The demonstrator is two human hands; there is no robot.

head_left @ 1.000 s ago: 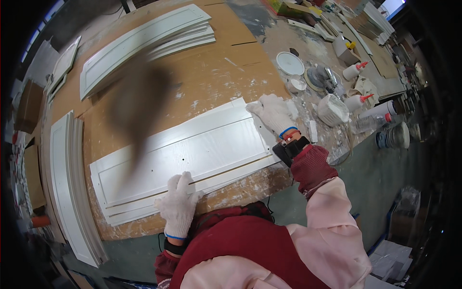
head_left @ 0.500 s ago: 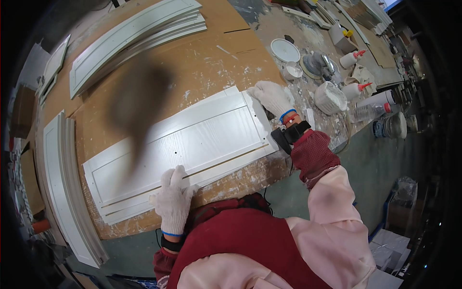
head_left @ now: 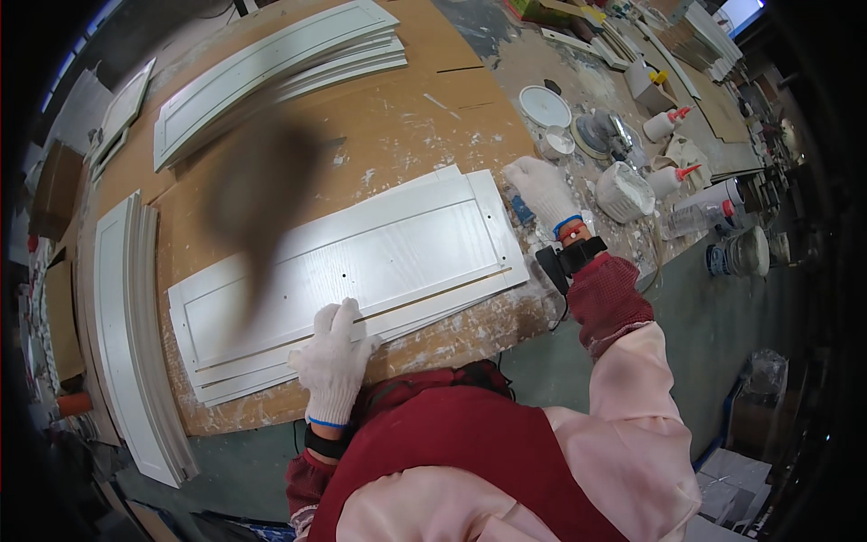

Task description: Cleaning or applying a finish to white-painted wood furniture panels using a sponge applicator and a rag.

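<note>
Both gloved hands rest on the white cabinet door panel (head_left: 352, 262) lying flat on the workbench (head_left: 397, 117): left hand (head_left: 332, 361) spread flat on its near long edge, right hand (head_left: 542, 188) at the far right corner, fingers loosely open, holding nothing. Panel sits on a short stack of similar ones. Looks stiff, fairly light, painted face likely slick and scratch-prone; best gripped by opposite edges. Filler tub (head_left: 623, 191) and squeeze bottles (head_left: 673, 179) just beside right hand.
</note>
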